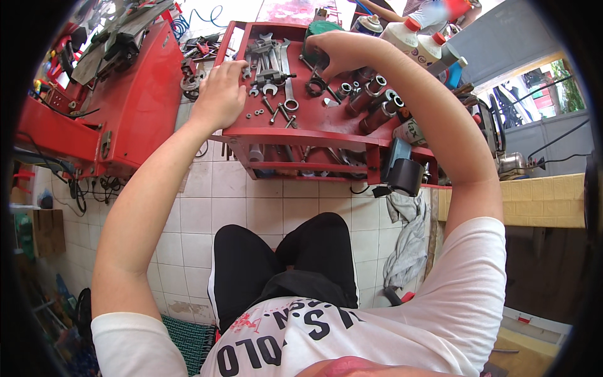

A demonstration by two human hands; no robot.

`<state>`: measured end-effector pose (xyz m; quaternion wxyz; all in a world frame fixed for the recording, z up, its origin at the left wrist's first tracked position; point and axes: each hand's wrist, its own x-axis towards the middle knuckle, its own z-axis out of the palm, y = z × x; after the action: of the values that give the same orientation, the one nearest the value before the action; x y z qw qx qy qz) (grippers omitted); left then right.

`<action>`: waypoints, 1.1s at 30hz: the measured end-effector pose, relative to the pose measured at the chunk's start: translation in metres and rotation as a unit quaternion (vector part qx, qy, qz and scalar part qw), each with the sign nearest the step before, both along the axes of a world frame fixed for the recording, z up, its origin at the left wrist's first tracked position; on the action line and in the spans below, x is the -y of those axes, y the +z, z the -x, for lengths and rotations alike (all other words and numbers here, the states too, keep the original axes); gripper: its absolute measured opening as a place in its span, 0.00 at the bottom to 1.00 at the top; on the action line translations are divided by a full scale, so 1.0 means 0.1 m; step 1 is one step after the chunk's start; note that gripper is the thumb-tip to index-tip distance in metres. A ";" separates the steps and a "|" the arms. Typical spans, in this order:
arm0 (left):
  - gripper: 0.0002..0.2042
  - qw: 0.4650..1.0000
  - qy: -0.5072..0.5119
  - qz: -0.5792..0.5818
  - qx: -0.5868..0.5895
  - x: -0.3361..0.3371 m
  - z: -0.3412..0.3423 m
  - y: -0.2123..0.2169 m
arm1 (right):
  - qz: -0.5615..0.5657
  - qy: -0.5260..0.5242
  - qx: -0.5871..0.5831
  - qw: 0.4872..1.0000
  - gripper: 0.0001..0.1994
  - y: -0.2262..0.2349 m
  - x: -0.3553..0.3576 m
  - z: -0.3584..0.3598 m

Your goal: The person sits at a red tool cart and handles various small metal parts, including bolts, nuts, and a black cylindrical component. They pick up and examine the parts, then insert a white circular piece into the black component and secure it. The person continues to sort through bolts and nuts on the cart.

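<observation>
Left hand [220, 94], unclenched, at left of the tray [320, 119]; right hand [342, 53], grasp indiscernible, should clear the near sockets [361, 100].

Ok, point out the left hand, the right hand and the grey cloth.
Left hand [221, 94], head view: back of the hand.
Right hand [344, 51], head view: middle of the hand.
Grey cloth [407, 244], head view: middle of its folds.

Red cart [314, 119], wrenches [285, 60], bolts [284, 112], dark sockets [363, 100], perhaps green cloth [323, 27]
</observation>
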<state>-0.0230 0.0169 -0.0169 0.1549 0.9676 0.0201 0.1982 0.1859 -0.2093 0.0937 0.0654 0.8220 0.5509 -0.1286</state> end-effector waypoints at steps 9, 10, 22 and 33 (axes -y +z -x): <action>0.24 1.000 -0.007 0.000 0.001 0.00 -0.02 0.00 | -0.117 0.155 0.078 0.978 0.25 0.00 -0.06 0.28; 0.24 1.000 -0.004 -0.001 0.001 -0.01 0.00 0.00 | -0.149 0.198 0.083 0.965 0.21 -0.05 -0.12 0.41; 0.24 1.000 0.000 0.008 -0.010 -0.01 -0.01 0.00 | -0.023 0.295 0.077 0.952 0.10 -0.77 -0.17 0.72; 0.24 1.000 0.003 0.002 -0.004 -0.02 0.01 -0.01 | 0.022 0.205 0.015 0.978 0.11 -0.37 -0.21 0.66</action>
<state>-0.0237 0.0186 -0.0175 0.1567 0.9680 0.0237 0.1947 0.1200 -0.1887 0.0571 0.1165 0.6919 0.7037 -0.1120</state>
